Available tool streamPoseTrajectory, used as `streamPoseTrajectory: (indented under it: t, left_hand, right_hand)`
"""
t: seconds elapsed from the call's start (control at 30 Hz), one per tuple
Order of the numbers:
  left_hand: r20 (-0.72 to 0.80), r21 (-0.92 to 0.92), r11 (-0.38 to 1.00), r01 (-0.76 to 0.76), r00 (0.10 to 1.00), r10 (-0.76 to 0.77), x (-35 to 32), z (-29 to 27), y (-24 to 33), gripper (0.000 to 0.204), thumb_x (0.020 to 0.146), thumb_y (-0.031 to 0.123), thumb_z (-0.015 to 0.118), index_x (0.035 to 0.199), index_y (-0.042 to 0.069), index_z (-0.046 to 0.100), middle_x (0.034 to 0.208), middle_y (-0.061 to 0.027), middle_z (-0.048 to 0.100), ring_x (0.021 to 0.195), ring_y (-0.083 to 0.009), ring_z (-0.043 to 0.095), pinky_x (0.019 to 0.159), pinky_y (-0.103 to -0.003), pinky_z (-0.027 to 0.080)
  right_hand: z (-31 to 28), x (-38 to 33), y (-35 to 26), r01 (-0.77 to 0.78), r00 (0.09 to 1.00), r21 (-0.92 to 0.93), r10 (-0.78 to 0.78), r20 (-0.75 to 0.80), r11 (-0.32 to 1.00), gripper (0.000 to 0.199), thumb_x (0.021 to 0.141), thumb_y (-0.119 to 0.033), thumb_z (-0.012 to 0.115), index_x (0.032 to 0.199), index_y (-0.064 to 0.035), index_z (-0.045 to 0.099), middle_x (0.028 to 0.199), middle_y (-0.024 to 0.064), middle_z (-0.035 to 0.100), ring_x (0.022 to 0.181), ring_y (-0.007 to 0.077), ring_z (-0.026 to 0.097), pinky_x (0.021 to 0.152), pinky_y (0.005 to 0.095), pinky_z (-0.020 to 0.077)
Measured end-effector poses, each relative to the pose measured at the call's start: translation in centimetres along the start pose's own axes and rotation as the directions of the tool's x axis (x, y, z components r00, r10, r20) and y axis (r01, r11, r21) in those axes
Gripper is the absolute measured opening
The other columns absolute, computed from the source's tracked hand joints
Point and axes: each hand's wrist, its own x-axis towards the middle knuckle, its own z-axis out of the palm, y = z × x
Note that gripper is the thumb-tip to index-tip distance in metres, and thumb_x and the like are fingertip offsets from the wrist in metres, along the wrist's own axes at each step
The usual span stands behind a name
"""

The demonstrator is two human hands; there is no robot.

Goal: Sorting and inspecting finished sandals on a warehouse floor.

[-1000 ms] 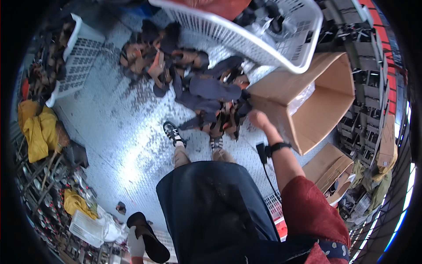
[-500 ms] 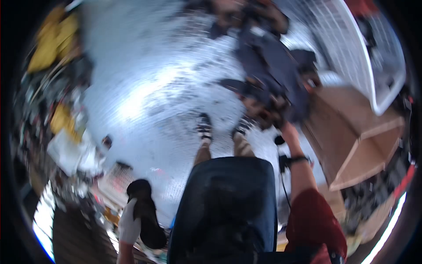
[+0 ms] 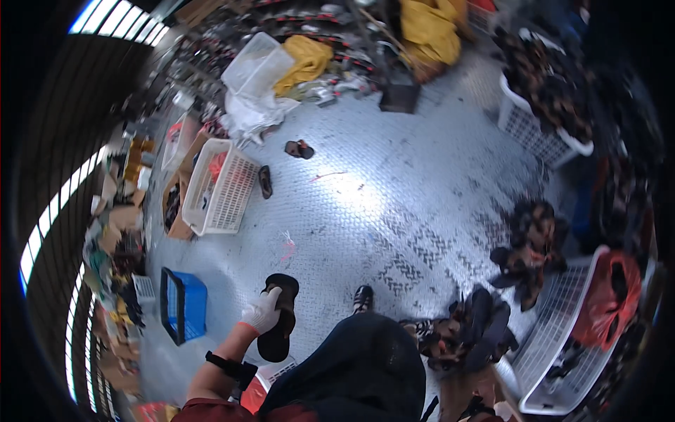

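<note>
My left hand (image 3: 263, 311), in a white glove, is closed around a dark slipper (image 3: 274, 344) held above the metal floor. The fingers lie over its edge, and the long sole shape shows on both sides of them. Whether it is one slipper or a pair pressed together I cannot tell. My right hand is out of view. To the right of my legs lies a heap of similar dark footwear (image 3: 485, 323), with another pile (image 3: 531, 246) a little farther off.
A blue basket (image 3: 204, 306) stands left of my hand, a white basket (image 3: 242, 193) beyond it. Loose footwear (image 3: 300, 149) lies ahead. At right are a white basket (image 3: 555, 288) holding a red bag (image 3: 608, 302) and a filled white basket (image 3: 538, 141) farther away.
My view has swung left, bringing in the baskets on that side. My left hand still holds the dark slipper. My right hand, earlier at the footwear heap, has left the view.
</note>
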Motion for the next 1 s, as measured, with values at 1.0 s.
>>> streamPoseTrajectory:
  t: [1.0]
  left_hand:
    - [0.706, -0.452, -0.266, 0.851, 0.16, -0.69, -30.0, 31.2, -40.0, 0.051, 0.073, 0.019, 0.053, 0.122, 0.006, 0.046, 0.111, -0.0264, 0.057, 0.105, -0.0399, 0.055, 0.089, -0.043, 0.045]
  right_hand:
    - [40.7, -23.7, -78.5, 0.728, 0.669, -0.522, -0.291, 0.684, 0.444, 0.024, 0.078, -0.003, 0.052, 0.101, -0.0013, 0.059, 0.078, 0.0112, 0.065, 0.068, 0.0193, 0.064, 0.058, 0.0305, 0.0512]
